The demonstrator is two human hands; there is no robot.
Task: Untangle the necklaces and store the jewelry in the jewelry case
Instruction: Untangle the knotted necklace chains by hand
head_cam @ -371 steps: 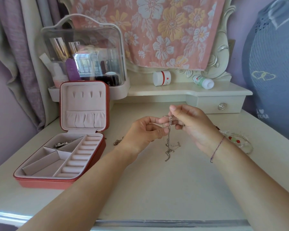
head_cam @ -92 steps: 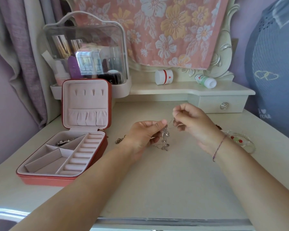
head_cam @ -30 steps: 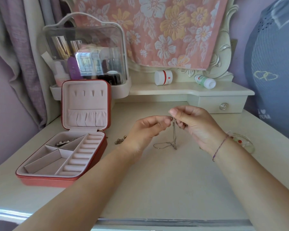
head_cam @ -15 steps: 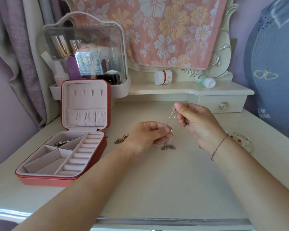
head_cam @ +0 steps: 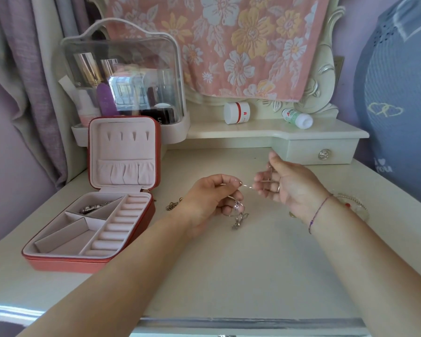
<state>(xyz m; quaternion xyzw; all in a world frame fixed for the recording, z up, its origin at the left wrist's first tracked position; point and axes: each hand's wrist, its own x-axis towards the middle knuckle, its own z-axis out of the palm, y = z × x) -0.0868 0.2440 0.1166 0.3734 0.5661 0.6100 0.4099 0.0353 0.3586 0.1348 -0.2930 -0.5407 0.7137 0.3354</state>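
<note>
Chain (head_cam: 245, 186) now stretched taut between my left grip (head_cam: 214, 198), pinched on it, and right grip (head_cam: 281, 184), likewise pinched, knot dangling at 6 o'clock above surface (head_cam: 229, 276)—loosening, case (head_cam: 88, 229) waits at 9.

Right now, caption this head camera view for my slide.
Both hands stretch a tangled silver necklace above the vanity table, beside the open jewelry case.

Chain (head_cam: 246, 186) now stretched sideways between hands — right hand (head_cam: 287, 188) seemingly looser.
</note>
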